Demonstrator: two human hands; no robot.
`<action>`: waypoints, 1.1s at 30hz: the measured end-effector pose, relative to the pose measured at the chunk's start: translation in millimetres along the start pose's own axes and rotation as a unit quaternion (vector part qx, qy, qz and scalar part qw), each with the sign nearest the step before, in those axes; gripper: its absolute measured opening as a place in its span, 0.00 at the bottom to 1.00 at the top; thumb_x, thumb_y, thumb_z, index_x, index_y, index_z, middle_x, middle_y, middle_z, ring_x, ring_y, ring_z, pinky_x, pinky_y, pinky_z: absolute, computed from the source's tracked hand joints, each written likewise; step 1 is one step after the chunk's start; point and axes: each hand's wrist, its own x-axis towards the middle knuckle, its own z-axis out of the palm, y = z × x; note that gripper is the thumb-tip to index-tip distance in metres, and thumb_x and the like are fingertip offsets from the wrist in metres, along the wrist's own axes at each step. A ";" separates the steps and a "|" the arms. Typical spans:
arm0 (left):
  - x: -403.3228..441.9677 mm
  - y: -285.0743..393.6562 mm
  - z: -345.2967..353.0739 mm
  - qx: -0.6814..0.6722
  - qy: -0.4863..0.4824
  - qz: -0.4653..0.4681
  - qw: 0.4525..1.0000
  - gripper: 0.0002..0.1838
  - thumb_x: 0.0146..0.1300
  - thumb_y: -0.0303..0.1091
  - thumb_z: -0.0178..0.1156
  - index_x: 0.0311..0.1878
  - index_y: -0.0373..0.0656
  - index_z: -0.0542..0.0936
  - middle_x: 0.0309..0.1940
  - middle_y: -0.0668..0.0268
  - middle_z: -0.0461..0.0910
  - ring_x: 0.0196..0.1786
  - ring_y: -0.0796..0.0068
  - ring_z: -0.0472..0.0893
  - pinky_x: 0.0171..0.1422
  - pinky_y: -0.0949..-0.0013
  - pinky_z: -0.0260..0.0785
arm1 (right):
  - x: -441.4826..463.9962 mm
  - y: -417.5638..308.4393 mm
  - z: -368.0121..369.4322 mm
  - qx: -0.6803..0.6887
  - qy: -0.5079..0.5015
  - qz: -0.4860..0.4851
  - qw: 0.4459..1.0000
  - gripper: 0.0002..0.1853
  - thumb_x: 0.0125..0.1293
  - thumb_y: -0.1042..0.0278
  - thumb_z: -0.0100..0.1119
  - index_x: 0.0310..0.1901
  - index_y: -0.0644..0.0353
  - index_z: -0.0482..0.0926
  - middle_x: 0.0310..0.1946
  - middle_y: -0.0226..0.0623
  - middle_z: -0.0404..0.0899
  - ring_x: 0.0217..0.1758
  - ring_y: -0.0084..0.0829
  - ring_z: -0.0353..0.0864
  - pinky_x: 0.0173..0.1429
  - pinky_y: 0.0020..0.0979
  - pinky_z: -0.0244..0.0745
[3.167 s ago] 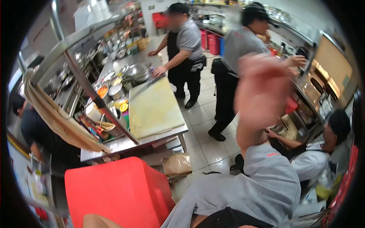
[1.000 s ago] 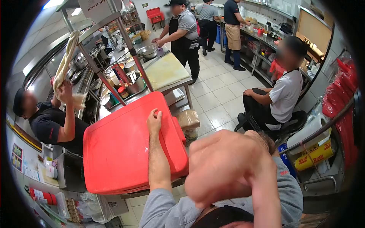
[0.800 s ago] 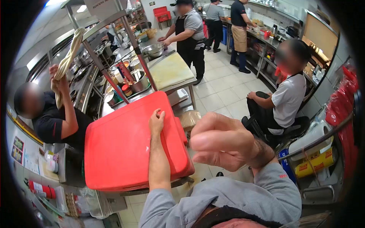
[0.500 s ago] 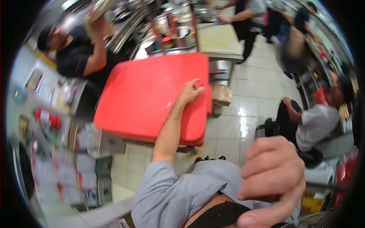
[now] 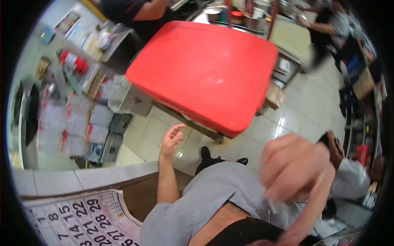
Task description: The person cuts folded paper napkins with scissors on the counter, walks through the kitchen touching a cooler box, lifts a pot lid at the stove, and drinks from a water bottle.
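Note:
My left hand (image 5: 172, 141) is raised just in front of a large red plastic bin lid (image 5: 205, 69), apart from it. Its fingers are loosely bent and hold nothing. The red lid lies flat at the center of the view, above a low support partly hidden beneath it. Close to the camera at the lower right is my right hand (image 5: 295, 168), slightly blurred. Its fingers are curled together. Whether anything is inside them is hidden, since the thumb side runs out at the bottom edge.
A person in dark clothes (image 5: 152, 10) stands behind the lid. A pale cutting board (image 5: 289, 35) is at the back right, with more people beyond. A fire extinguisher (image 5: 74, 61) is on the left. A printed calendar (image 5: 82, 217) lies at the lower left.
My left hand has left the red lid's right edge and pulled back toward my body. The view has swung so the lid sits farther right and higher. My right hand stays near the camera.

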 end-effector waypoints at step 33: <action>34.4 285.7 -264.9 -0.180 -0.325 0.332 0.867 0.09 0.63 0.38 0.53 0.31 0.44 0.71 0.29 0.68 0.71 0.29 0.68 0.69 0.36 0.65 0.61 | 102.2 582.0 104.2 -0.531 -0.015 0.443 0.722 0.31 0.58 0.51 0.57 0.62 0.51 0.64 0.58 0.44 0.60 0.63 0.42 0.56 0.65 0.46 0.46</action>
